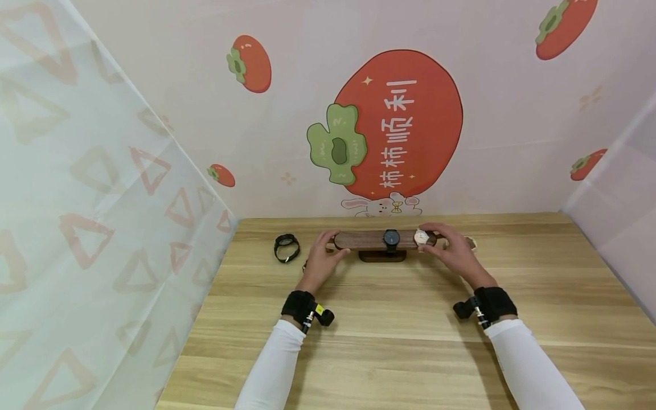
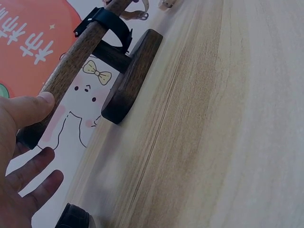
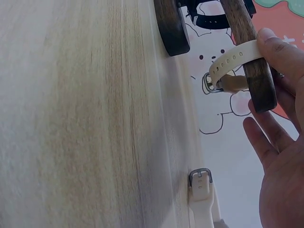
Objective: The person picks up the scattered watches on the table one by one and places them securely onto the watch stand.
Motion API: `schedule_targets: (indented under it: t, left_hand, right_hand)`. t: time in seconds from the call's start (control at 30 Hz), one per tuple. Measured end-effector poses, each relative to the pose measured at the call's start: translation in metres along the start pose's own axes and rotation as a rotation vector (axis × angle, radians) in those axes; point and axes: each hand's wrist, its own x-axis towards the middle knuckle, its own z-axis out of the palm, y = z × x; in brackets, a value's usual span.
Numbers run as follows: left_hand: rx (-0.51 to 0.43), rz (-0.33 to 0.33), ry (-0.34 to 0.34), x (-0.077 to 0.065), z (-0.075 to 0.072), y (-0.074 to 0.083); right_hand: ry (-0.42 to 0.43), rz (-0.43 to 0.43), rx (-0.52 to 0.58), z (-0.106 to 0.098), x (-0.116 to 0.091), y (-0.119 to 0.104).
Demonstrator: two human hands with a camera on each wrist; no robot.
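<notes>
A dark wooden watch stand (image 1: 359,240) with a long bar and a short base (image 2: 133,78) stands at the table's back. My left hand (image 1: 322,263) holds the bar's left end, thumb in front and a finger behind. Around the bar, right of its middle, sits a black watch (image 1: 391,239). A white-strapped watch (image 1: 421,237) encircles the bar near its right end. My right hand (image 1: 456,253) pinches that watch against the bar; in the right wrist view the thumb lies at the strap (image 3: 235,55). Its index finger is partly hidden there.
Left of the stand a black watch (image 1: 287,248) lies on the wooden table (image 1: 389,319). Another small item (image 1: 304,266) is mostly hidden by my left hand. Beyond my right hand lies a second pale-strapped watch (image 3: 202,192). A printed wall (image 1: 287,136) rises behind the table.
</notes>
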Motion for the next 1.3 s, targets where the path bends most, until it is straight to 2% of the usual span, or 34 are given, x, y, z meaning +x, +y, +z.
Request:
schedule_targets:
  t: [0.53,1.07,1.3]
  left_hand:
    - [-0.015,0.014,0.001,-0.001,0.000,0.001]
    - [-0.027,0.007,0.008,-0.002,0.001,0.001]
    - [-0.020,0.008,0.009,-0.002,0.001,0.002]
  right_hand:
    - [0.013,0.009,-0.029,0.006,0.004,-0.002]
    - [-0.018,0.025,0.015,0.011,0.007,-0.006]
    - [-0.007,0.004,0.011,0.013,0.008,-0.008]
